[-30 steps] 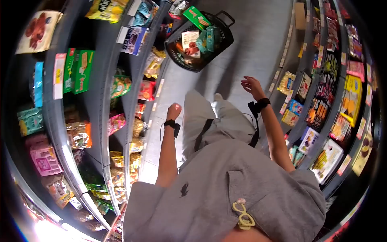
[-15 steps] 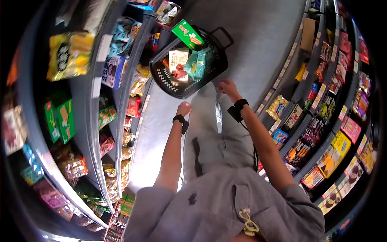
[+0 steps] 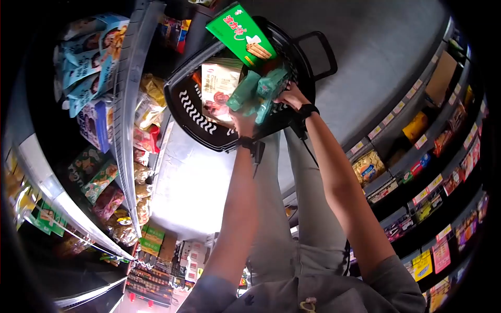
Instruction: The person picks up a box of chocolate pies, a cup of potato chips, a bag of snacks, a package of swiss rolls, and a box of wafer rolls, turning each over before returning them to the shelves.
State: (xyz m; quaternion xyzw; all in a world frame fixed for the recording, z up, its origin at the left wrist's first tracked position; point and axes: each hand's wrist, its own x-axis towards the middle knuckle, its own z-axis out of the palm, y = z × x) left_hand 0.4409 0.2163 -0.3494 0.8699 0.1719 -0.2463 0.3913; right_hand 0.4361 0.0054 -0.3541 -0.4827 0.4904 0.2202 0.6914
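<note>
Black plastic shopping basket (image 3: pixel 193 112) with a white wave pattern on its wall sits on the grey floor (image 3: pixel 376 47) at twelve o'clock from the person, its looped handle (image 3: pixel 326 49) folded out towards two o'clock. It is packed. A flat green cardboard box printed with biscuit sticks (image 3: pixel 241 34) leans over the rim at twelve, a white packet with a red picture (image 3: pixel 216 86) lies at the nine o'clock side, and a cluster of teal-green wrapped packets (image 3: pixel 255 94) fills the middle.

Both arms reach down to it. The left hand (image 3: pixel 244 124) is at the near rim, at six o'clock, and the right hand (image 3: pixel 289 97) is at about four o'clock, against the teal-green packets. The hands are close together but not joined. From this steep angle I cannot tell whether either has closed on a packet or on the rim, as the fingers are mostly hidden.

I judge that the work is at the stage of handling the basket's contents. Any lift from here would call for a firm hold first, since the green box sits high and loose. Shelves of bagged snacks (image 3: pixel 143 112) run along nine o'clock, and more tagged shelving (image 3: pixel 417 141) lines three o'clock.
</note>
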